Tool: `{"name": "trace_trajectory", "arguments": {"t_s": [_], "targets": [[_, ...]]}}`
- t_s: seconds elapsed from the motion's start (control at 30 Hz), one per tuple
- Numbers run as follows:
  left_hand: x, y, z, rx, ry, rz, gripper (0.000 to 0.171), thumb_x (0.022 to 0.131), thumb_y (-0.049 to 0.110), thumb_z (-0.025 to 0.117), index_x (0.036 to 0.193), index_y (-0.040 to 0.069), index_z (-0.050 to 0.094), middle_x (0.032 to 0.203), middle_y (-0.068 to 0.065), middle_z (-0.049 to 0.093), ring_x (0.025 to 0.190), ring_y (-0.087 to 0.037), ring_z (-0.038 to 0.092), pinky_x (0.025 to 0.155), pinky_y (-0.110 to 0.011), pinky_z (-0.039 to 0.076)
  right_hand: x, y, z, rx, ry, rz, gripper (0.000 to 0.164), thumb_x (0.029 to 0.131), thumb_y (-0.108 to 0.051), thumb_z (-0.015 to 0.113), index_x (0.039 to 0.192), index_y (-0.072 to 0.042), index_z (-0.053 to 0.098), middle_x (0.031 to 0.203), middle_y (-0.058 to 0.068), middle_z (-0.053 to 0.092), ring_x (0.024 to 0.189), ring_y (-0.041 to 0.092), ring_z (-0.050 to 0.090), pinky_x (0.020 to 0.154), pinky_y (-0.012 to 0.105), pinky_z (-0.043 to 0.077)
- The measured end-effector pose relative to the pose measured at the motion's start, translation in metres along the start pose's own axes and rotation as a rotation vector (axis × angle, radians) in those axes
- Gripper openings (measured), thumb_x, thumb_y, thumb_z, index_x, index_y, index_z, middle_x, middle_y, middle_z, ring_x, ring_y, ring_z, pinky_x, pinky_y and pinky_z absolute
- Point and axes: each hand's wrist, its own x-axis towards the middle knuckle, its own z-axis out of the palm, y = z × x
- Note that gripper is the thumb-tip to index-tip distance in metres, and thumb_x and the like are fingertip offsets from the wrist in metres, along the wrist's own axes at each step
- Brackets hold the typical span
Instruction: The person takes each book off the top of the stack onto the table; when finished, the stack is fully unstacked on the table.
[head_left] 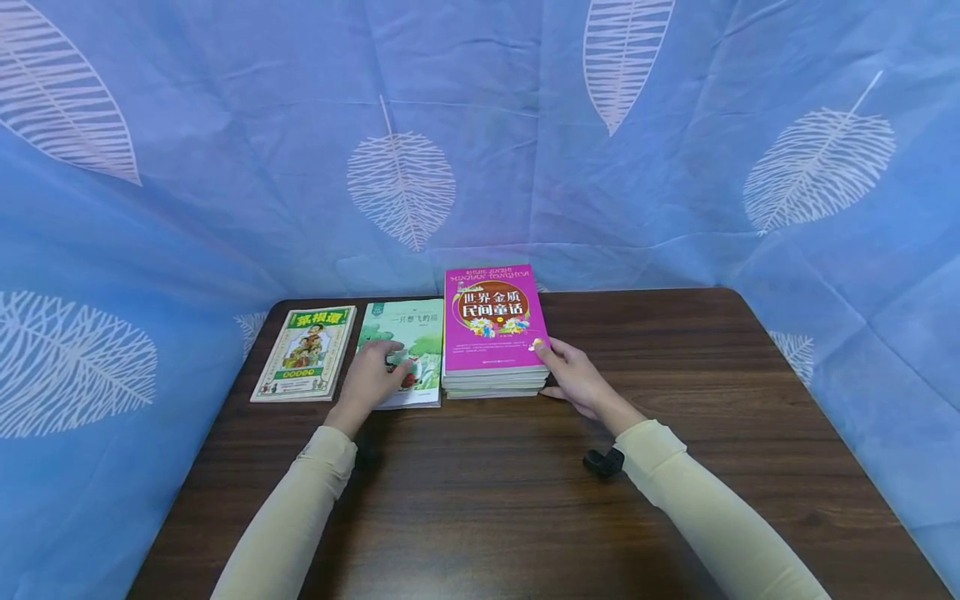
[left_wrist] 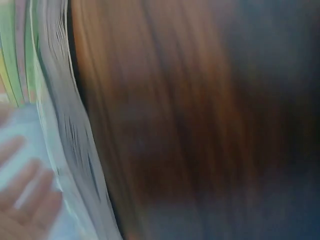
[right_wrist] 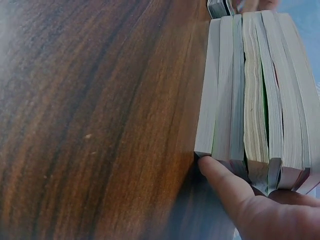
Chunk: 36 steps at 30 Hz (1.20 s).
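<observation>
A stack of several books [head_left: 495, 317] stands at the table's middle back, a magenta book on top. My right hand [head_left: 577, 379] grips its right near corner, thumb on the magenta cover and fingers down by the bottom; in the right wrist view, one fingertip [right_wrist: 207, 162] touches the lowest book's corner. Left of the stack lies a pale green book [head_left: 408, 312] with Chinese characters. Over its lower left part is my left hand [head_left: 372, 375], fingers spread on or just above the cover. In the blurred left wrist view, those fingers [left_wrist: 32, 195] look fairly straight.
A cream illustrated book [head_left: 303, 358] with a green title lies at the far left of the dark wooden table [head_left: 480, 500]. A blue leaf-patterned cloth [head_left: 480, 150] hangs behind and beside the table. A black device [head_left: 603, 462] sits at my right wrist.
</observation>
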Motion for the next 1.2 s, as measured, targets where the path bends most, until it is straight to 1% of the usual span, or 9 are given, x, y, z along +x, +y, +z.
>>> {"name": "trace_trajectory", "arguments": {"t_s": [0.13, 0.3, 0.37, 0.47, 0.67, 0.83, 0.93, 1.03, 1.2], "targets": [[0.002, 0.011, 0.008, -0.232, -0.036, 0.065, 0.047, 0.108, 0.031, 0.060, 0.147, 0.003, 0.059, 0.148, -0.022, 0.058, 0.139, -0.040, 0.054, 0.115, -0.056, 0.048, 0.001, -0.004, 0.003, 0.005, 0.043, 0.034, 0.066, 0.114, -0.042, 0.041, 0.168, -0.010, 0.022, 0.152, 0.028, 0.050, 0.143, 0.039, 0.051, 0.110, 0.057, 0.052], [0.003, 0.030, 0.017, -0.505, -0.106, 0.057, 0.055, 0.112, 0.038, 0.050, 0.159, 0.010, 0.046, 0.158, -0.017, 0.052, 0.142, -0.039, 0.056, 0.114, -0.053, 0.051, 0.005, -0.009, 0.007, -0.008, 0.109, 0.055, 0.071, 0.110, -0.050, 0.049, 0.166, -0.010, 0.029, 0.147, 0.026, 0.055, 0.130, 0.031, 0.062, 0.106, 0.055, 0.055], [0.003, 0.037, 0.021, -0.592, -0.155, 0.047, 0.057, 0.113, 0.040, 0.046, 0.163, 0.014, 0.039, 0.162, -0.015, 0.048, 0.145, -0.039, 0.053, 0.115, -0.051, 0.050, 0.006, -0.010, 0.008, -0.028, 0.121, 0.046, 0.072, 0.109, -0.049, 0.052, 0.165, -0.009, 0.031, 0.147, 0.026, 0.057, 0.124, 0.029, 0.066, 0.105, 0.054, 0.056], [0.004, 0.043, 0.027, -0.664, -0.209, 0.038, 0.058, 0.114, 0.041, 0.042, 0.167, 0.019, 0.031, 0.167, -0.014, 0.041, 0.149, -0.038, 0.049, 0.119, -0.050, 0.046, 0.007, -0.011, 0.009, -0.045, 0.128, 0.027, 0.069, 0.109, -0.042, 0.055, 0.164, -0.007, 0.032, 0.147, 0.029, 0.058, 0.118, 0.028, 0.070, 0.102, 0.054, 0.057], [0.004, 0.050, 0.034, -0.645, -0.210, 0.013, 0.058, 0.115, 0.042, 0.035, 0.169, 0.024, 0.024, 0.174, -0.006, 0.030, 0.162, -0.030, 0.026, 0.129, -0.055, 0.028, 0.004, -0.015, 0.006, -0.074, 0.137, -0.012, 0.067, 0.109, -0.033, 0.057, 0.165, -0.005, 0.032, 0.147, 0.031, 0.059, 0.113, 0.024, 0.071, 0.099, 0.052, 0.060], [0.005, 0.054, 0.038, -0.683, -0.254, 0.003, 0.061, 0.115, 0.039, 0.034, 0.171, 0.024, 0.013, 0.178, -0.004, 0.017, 0.166, -0.029, 0.011, 0.132, -0.058, 0.017, 0.000, -0.017, -0.001, -0.078, 0.177, -0.045, 0.063, 0.109, -0.026, 0.060, 0.162, -0.001, 0.037, 0.144, 0.031, 0.061, 0.100, 0.012, 0.073, 0.089, 0.040, 0.064], [0.005, 0.056, 0.039, -0.686, -0.258, -0.023, 0.066, 0.114, 0.036, 0.037, 0.171, 0.020, 0.007, 0.178, -0.007, 0.015, 0.166, -0.029, 0.010, 0.132, -0.056, 0.016, -0.003, -0.018, -0.006, -0.082, 0.199, -0.071, 0.060, 0.108, -0.022, 0.061, 0.159, 0.002, 0.041, 0.144, 0.031, 0.061, 0.093, 0.004, 0.073, 0.084, 0.034, 0.065], [0.005, 0.057, 0.038, -0.687, -0.261, -0.057, 0.069, 0.114, 0.035, 0.040, 0.171, 0.015, 0.008, 0.178, -0.008, 0.016, 0.166, -0.029, 0.010, 0.132, -0.055, 0.017, -0.006, -0.020, -0.012, -0.045, 0.210, -0.072, 0.058, 0.108, -0.019, 0.061, 0.157, 0.003, 0.043, 0.145, 0.032, 0.059, 0.088, 0.001, 0.074, 0.083, 0.031, 0.065], [0.005, 0.058, 0.036, -0.659, -0.274, -0.104, 0.065, 0.113, 0.037, 0.041, 0.171, 0.020, 0.015, 0.178, -0.004, 0.019, 0.166, -0.026, 0.011, 0.133, -0.054, 0.016, -0.015, -0.020, -0.026, 0.076, 0.199, -0.044, 0.059, 0.109, -0.019, 0.057, 0.162, -0.001, 0.036, 0.152, 0.034, 0.052, 0.086, 0.004, 0.077, 0.084, 0.030, 0.063]]}}
